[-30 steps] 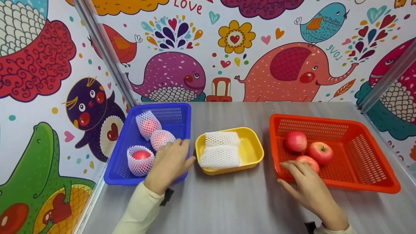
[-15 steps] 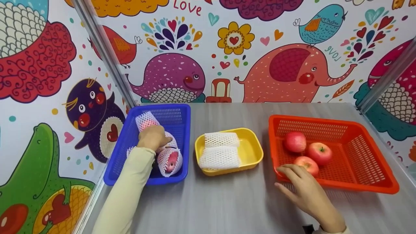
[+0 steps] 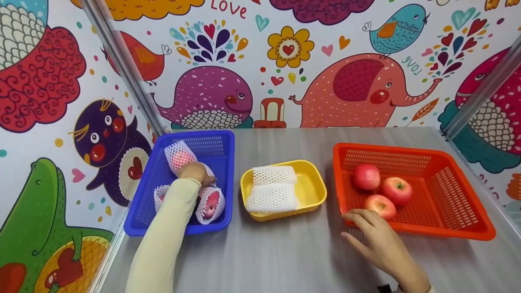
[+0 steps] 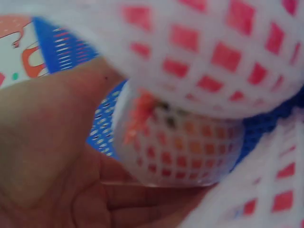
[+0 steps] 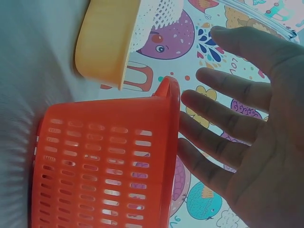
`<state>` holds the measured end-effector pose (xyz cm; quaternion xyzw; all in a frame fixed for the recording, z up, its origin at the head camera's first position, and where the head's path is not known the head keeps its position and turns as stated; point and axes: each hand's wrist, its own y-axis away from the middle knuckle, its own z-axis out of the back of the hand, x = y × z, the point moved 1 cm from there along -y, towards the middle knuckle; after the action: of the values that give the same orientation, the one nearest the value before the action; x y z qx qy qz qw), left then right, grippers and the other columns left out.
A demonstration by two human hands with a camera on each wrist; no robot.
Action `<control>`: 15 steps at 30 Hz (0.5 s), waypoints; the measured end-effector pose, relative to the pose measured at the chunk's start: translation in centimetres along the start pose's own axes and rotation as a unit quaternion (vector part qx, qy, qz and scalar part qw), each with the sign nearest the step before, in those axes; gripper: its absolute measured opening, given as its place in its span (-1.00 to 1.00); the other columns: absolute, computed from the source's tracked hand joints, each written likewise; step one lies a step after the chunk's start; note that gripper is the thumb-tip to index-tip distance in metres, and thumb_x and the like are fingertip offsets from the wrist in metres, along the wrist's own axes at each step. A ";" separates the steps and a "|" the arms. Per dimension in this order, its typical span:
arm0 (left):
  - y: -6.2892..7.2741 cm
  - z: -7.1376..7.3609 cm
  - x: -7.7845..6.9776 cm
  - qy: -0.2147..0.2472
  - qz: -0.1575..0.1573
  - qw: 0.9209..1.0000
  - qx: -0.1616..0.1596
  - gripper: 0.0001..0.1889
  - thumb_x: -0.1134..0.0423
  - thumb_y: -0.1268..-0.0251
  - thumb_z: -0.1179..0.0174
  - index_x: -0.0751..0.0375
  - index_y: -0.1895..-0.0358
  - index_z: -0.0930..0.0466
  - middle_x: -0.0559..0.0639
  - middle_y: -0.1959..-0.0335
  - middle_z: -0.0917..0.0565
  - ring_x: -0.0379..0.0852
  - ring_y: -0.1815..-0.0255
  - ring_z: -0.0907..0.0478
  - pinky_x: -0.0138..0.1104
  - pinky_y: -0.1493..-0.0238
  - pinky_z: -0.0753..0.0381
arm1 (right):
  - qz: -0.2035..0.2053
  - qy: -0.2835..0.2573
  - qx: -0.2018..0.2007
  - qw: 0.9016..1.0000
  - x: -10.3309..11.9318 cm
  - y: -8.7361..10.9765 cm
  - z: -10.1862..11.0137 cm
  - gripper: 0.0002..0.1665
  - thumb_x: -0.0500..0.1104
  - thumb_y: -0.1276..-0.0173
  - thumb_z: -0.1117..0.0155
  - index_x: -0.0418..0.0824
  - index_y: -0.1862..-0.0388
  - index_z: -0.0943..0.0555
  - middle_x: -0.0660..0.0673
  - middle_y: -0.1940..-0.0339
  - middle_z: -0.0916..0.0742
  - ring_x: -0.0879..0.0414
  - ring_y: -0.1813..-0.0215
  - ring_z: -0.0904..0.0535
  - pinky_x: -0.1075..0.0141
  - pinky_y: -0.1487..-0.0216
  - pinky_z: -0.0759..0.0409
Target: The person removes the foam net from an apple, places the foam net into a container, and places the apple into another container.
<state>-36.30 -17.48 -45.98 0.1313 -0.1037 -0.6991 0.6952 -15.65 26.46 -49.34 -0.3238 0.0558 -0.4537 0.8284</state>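
In the head view my left hand (image 3: 193,173) is inside the blue basket (image 3: 229,179), back of the hand upward. The left wrist view has its thumb and fingers curled round an apple in white foam netting (image 4: 185,152). Other netted apples lie close by: one behind (image 3: 179,155), one at the front right (image 3: 210,206) with red skin showing, and one partly hidden by the sleeve (image 3: 160,195). My right hand (image 3: 376,238) rests its loosely spread fingers at the near-left rim of the red basket (image 3: 460,234), holding nothing. Three bare apples (image 3: 397,191) lie in that basket.
Between the baskets stands a yellow tray (image 3: 311,183) with white foam net sleeves (image 3: 272,193) lying in its left part. Everything stands on a grey table (image 3: 281,252). Patterned walls with metal corner posts (image 3: 122,65) close off the back and sides.
My left hand has moved left, off the netted apple now visible at the blue basket's front right, onto another netted apple. My right hand stays almost still; the head view shifts slightly.
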 end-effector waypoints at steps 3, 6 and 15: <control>-0.4 -0.2 -0.2 0.001 0.011 1.000 0.003 -0.26 -0.21 -0.34 -0.16 0.58 -0.04 -0.59 0.43 -0.11 -0.59 0.29 -0.14 -0.55 0.01 -0.08 -0.57 | -0.008 -0.005 0.006 1.000 0.1 0.0 0.1 -0.51 -0.13 -0.06 -0.60 -0.11 -0.01 -0.69 -0.02 0.04 -0.67 0.10 0.04 -0.58 0.25 0.02 -0.52; -0.7 -0.4 0.0 0.004 0.022 1.000 -0.004 -0.25 -0.21 -0.34 -0.17 0.59 -0.04 -0.58 0.43 -0.10 -0.59 0.28 -0.12 -0.56 -0.01 -0.04 -0.60 | -0.018 -0.017 0.013 1.000 0.2 0.1 0.0 -0.54 -0.14 -0.11 -0.57 -0.12 -0.01 -0.68 -0.02 0.03 -0.67 0.07 0.03 -0.58 0.22 -0.01 -0.49; -2.3 -1.5 0.8 0.038 0.043 0.998 -0.018 -0.22 -0.14 -0.21 -0.30 0.65 -0.09 -0.49 0.47 -0.11 -0.56 0.28 -0.14 -0.55 -0.02 -0.10 -0.57 | -0.024 -0.007 0.013 1.000 0.2 0.2 -0.2 -0.53 -0.13 -0.08 -0.60 -0.09 -0.01 -0.69 -0.01 0.03 -0.67 0.10 0.02 -0.57 0.22 0.00 -0.46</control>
<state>-38.01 -18.16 -48.21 0.1407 -0.0702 -0.6648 0.7303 -15.44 26.27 -49.54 -0.3173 0.0361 -0.4718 0.8218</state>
